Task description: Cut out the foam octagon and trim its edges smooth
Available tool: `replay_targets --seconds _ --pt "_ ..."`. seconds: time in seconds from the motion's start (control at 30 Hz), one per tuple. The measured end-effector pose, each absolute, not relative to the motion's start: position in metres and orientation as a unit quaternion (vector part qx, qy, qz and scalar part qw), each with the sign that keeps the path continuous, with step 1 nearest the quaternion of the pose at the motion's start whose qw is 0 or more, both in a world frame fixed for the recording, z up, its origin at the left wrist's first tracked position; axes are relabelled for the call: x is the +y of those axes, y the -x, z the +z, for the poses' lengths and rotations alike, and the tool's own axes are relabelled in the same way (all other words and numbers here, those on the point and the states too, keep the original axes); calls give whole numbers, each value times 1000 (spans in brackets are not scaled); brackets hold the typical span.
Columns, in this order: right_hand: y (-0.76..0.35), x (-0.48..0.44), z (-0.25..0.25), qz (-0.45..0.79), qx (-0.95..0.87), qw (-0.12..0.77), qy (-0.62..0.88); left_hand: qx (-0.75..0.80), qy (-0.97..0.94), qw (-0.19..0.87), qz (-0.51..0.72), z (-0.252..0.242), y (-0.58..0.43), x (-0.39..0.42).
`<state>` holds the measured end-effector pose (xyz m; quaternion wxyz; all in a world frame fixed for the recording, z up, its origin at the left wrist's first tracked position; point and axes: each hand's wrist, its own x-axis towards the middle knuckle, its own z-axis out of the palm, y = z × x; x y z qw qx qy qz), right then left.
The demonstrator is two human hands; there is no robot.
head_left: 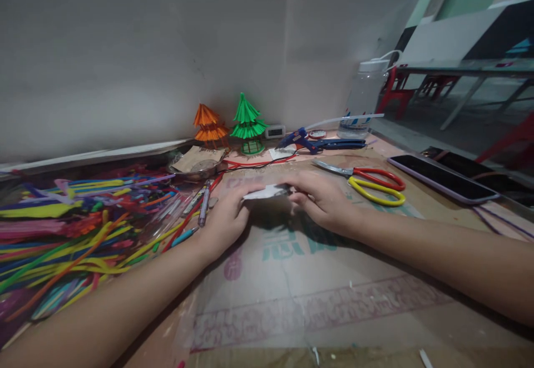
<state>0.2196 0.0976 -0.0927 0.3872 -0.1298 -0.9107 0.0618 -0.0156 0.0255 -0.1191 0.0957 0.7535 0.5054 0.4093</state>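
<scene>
Between my two hands is a small, flat white piece (267, 192) that looks like paper or card, with a darker patch near its right end. My left hand (228, 216) grips its left end, thumb and fingers closed on it. At the right end, the curled fingers of my right hand (319, 198) pinch it too. Both hands hover over a printed plastic sheet (292, 295) on the table. Just right of my right hand lie scissors (377, 185) with one red and one yellow handle loop.
Colourful pipe cleaners (83, 234) heap up on the left, beside pens (204, 204). Behind stand an orange paper-like tree (206, 126), a green tree (247, 126), a blue glue gun (299, 140), pliers (342, 143) and a water bottle (362, 98). A phone (442, 177) lies right.
</scene>
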Motion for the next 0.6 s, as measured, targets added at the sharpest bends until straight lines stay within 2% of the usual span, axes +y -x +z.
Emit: replay_targets --seconds 0.13,0.3,0.43,0.6 --pt "-219 102 -94 146 -874 413 209 534 -683 143 477 -119 12 26" --pt "-216 108 -100 207 -863 385 255 528 -660 207 493 -118 7 21" --pt "-216 108 -103 212 -868 376 246 523 -663 246 475 -115 3 20" --pt "-218 106 -95 180 -872 412 194 529 -661 228 480 -116 3 22"
